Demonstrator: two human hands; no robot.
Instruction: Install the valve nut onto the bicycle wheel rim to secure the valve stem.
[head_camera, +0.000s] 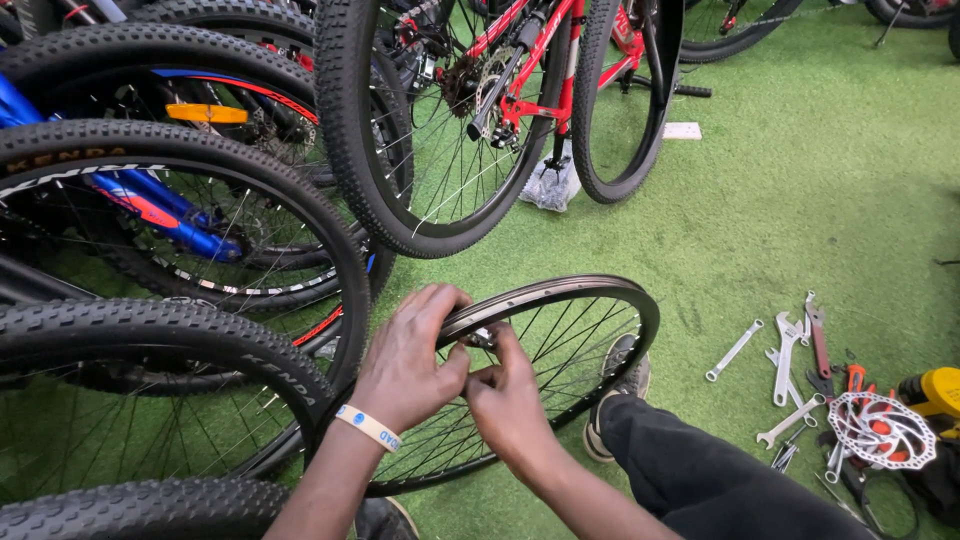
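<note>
On green turf beside parked bikes (180, 220), a bare rim (560, 330) stands upright against the person's knee. Left hand (410, 355) curls closed over the rim's top edge; right hand (505, 395), just beside it, pinches a small metal part (482, 338) at the rim. Right of the rim lie wrenches (785, 360) and a brake disc (880, 430).

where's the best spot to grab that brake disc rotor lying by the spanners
Grip the brake disc rotor by its outer ring, coming from above. It lies flat on tools on the green turf, so its rim is slightly raised; its cut-out arms give fingers purchase.
</note>
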